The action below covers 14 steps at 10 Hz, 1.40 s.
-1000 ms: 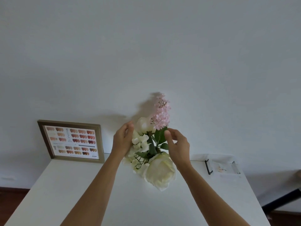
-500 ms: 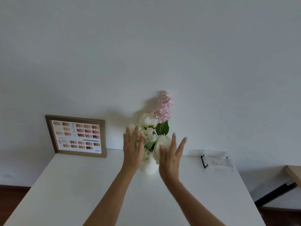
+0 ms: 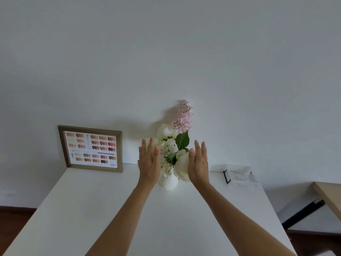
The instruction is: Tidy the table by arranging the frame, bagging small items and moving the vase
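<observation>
A white vase (image 3: 171,181) with white and pink flowers (image 3: 182,117) stands at the back middle of the white table (image 3: 92,209), close to the wall. My left hand (image 3: 148,163) is flat and open just left of the bouquet. My right hand (image 3: 198,163) is flat and open just right of it. Neither hand grips anything. A gold-edged picture frame (image 3: 91,149) with colour swatches leans upright against the wall at the table's back left. A clear bag (image 3: 239,175) with small items inside lies at the back right.
A black clip (image 3: 226,176) sits on the bag's left end. A wooden table (image 3: 330,196) with a black leg stands off to the right. Dark floor shows at both lower sides.
My hands have let go of the flowers, flattened out and spread apart to either side of the bouquet. The view has shifted back a little.
</observation>
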Each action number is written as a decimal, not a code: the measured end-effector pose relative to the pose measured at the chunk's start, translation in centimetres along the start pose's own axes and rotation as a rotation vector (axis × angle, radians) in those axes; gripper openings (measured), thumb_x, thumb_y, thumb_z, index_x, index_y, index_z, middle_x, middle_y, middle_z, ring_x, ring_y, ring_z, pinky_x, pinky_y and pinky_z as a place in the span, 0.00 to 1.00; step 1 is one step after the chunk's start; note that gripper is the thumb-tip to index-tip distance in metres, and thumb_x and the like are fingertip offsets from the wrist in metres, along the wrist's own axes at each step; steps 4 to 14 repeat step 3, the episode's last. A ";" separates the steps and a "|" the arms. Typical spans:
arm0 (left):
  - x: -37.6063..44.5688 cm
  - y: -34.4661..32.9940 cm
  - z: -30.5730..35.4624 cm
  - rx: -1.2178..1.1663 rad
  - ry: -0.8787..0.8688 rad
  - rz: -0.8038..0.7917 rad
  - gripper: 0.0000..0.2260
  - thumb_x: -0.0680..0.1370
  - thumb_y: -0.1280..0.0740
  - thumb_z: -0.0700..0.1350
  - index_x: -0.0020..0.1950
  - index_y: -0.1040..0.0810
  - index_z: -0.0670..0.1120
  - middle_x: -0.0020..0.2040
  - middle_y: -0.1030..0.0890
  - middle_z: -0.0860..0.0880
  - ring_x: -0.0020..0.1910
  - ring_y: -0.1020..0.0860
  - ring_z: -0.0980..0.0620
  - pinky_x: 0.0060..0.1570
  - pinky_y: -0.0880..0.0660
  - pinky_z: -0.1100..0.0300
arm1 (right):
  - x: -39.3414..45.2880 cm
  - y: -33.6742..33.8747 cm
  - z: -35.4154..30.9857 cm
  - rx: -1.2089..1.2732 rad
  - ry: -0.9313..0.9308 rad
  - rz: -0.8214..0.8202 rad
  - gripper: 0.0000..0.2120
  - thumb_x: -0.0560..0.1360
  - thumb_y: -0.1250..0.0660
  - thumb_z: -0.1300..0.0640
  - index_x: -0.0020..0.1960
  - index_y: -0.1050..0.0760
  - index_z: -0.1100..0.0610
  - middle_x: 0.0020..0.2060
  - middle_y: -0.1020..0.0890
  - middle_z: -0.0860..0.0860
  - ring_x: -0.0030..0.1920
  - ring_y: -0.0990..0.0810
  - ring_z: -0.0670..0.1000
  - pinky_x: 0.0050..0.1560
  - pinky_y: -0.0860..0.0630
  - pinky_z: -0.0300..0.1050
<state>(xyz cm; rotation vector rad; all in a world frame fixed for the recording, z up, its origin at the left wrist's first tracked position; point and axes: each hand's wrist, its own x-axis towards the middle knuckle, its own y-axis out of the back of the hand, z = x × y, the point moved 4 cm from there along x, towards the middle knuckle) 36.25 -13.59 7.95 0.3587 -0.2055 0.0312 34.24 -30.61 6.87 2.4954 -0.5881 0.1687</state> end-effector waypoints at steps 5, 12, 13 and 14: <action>-7.8 3.6 -0.8 -0.072 0.070 0.271 0.23 0.80 0.53 0.55 0.75 0.46 0.54 0.79 0.48 0.51 0.77 0.51 0.52 0.76 0.50 0.46 | -6.0 4.0 3.1 0.053 0.020 -0.033 0.26 0.80 0.55 0.41 0.76 0.49 0.48 0.78 0.51 0.51 0.77 0.52 0.49 0.75 0.46 0.51; -7.8 3.6 -0.8 -0.072 0.070 0.271 0.23 0.80 0.53 0.55 0.75 0.46 0.54 0.79 0.48 0.51 0.77 0.51 0.52 0.76 0.50 0.46 | -6.0 4.0 3.1 0.053 0.020 -0.033 0.26 0.80 0.55 0.41 0.76 0.49 0.48 0.78 0.51 0.51 0.77 0.52 0.49 0.75 0.46 0.51; -7.8 3.6 -0.8 -0.072 0.070 0.271 0.23 0.80 0.53 0.55 0.75 0.46 0.54 0.79 0.48 0.51 0.77 0.51 0.52 0.76 0.50 0.46 | -6.0 4.0 3.1 0.053 0.020 -0.033 0.26 0.80 0.55 0.41 0.76 0.49 0.48 0.78 0.51 0.51 0.77 0.52 0.49 0.75 0.46 0.51; -7.8 3.6 -0.8 -0.072 0.070 0.271 0.23 0.80 0.53 0.55 0.75 0.46 0.54 0.79 0.48 0.51 0.77 0.51 0.52 0.76 0.50 0.46 | -6.0 4.0 3.1 0.053 0.020 -0.033 0.26 0.80 0.55 0.41 0.76 0.49 0.48 0.78 0.51 0.51 0.77 0.52 0.49 0.75 0.46 0.51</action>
